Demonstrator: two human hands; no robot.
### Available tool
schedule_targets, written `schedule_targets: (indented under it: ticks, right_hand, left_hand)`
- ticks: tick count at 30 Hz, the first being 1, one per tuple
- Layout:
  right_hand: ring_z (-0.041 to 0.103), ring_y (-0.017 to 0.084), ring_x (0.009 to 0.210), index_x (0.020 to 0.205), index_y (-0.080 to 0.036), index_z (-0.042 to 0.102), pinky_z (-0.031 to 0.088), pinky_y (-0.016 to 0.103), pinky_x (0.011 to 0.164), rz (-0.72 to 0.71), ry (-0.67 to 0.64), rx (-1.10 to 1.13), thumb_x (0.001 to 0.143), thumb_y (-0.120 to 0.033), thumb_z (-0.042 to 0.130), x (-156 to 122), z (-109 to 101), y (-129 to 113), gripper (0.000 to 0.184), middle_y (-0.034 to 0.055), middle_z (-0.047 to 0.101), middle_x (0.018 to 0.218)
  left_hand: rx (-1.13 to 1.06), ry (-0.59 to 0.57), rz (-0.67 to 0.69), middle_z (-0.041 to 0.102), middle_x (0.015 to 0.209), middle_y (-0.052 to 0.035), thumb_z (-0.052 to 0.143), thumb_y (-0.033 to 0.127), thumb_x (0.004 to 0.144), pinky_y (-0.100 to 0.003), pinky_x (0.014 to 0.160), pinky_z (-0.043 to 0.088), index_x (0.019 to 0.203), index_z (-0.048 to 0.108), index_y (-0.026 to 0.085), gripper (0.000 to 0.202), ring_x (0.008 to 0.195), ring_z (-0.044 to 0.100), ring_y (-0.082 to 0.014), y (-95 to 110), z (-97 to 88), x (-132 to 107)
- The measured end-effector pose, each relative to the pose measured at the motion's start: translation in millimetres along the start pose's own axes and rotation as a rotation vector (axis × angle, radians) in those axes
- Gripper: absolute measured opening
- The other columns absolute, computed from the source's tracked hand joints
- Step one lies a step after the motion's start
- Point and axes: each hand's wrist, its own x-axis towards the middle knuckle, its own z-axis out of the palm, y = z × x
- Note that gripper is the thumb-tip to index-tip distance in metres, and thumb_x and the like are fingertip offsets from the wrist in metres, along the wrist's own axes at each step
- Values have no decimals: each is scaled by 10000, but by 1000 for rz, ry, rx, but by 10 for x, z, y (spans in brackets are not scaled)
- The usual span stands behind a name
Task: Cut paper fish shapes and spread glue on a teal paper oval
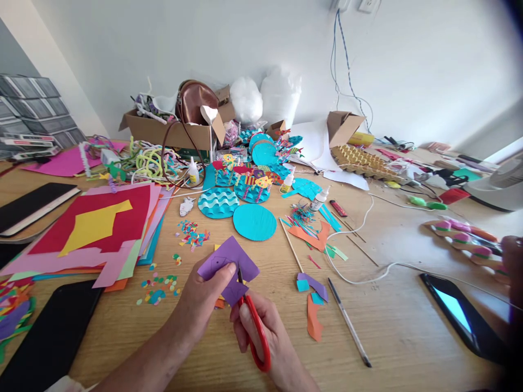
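Observation:
My left hand (202,302) pinches a purple paper piece (229,260) with a pencil outline on it, thumb on top, held just above the wooden table (400,321). My right hand (265,332) grips red-handled scissors (255,326); the blades point up into the purple paper near its middle. Both hands are low and centre in the head view. Small paper offcuts lie under and around the hands.
A stack of coloured paper sheets (98,228) lies left, teal paper discs (254,221) sit ahead, a pen (349,322) and wooden skewer (291,245) right of the hands. Phones lie at left (49,337) and right (463,318). Another person's hand (512,261) shows at the far right.

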Motion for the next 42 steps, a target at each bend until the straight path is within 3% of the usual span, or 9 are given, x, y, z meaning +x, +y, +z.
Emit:
schedule_targets:
  ticks: [21,24,34,42]
  right_hand:
    - [277,51,371,617,-175,449,223,192,394,13,-13,8,786,-634,447,-23,-33,-16,490,-73,374,418]
    - [278,52,376,612,-176,443,226,190,396,20,-7,9,788,-633,445,-28,-33,-21,490,-73,371,412]
    - [266,45,373,582,-182,407,210,187,386,9,-33,-5,801,-624,437,-46,-54,-3,494,-71,369,413]
    - [278,51,396,555,-188,379,231,179,380,-11,-40,-68,813,-612,428,-59,-68,-7,499,-67,357,431]
  left_hand:
    - [51,-89,-52,514,538,51,613,353,688,-216,499,393,648,594,187,172,507,463,-114,15,-96,42]
    - [82,-80,-65,534,555,41,609,359,688,-228,539,422,675,612,188,171,535,486,-126,22,-113,44]
    - [104,-203,-67,565,610,25,584,358,731,-240,626,449,772,654,184,192,628,526,-145,32,-177,51]
    - [167,-226,-106,595,639,6,582,357,687,-247,554,441,804,658,168,235,605,519,-156,144,-170,34]
